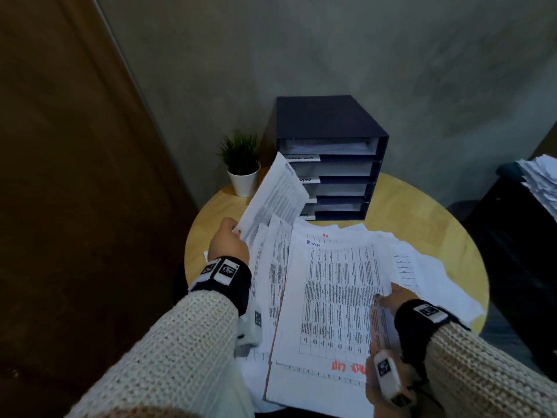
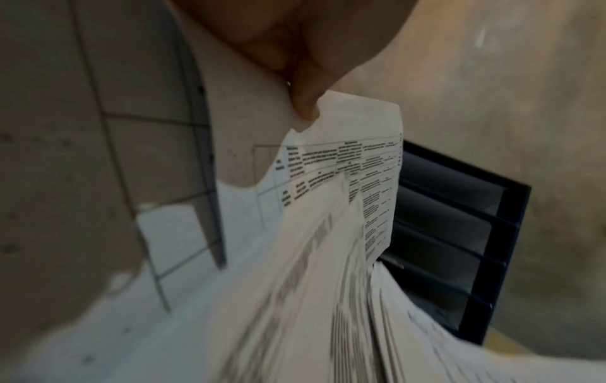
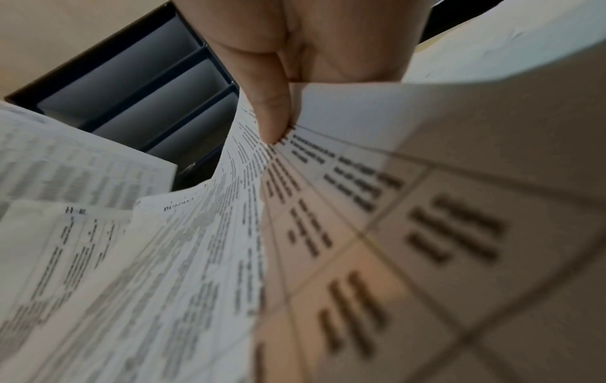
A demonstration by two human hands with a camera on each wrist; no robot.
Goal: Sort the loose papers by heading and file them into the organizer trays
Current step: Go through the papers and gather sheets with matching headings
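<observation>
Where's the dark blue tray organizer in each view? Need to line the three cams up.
Head: organizer top centre, on the table's far side.
Left wrist: organizer right of centre, behind the lifted sheet.
Right wrist: organizer upper left.
Shared landmark: its stacked tray openings.

Small office corner, dark blue four-tier paper organizer (image 1: 328, 158) at 12 o'clock, round pale wooden table (image 1: 446, 236), printed table sheets (image 1: 337, 297), potted green plant (image 1: 242, 165) at 11 o'clock.

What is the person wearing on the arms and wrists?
Both arms have cream, chunky-knit sleeves. Each wrist carries a black band with white tags printed with black square codes. A pale grey camera unit hangs under each wrist. No cables show.
</observation>
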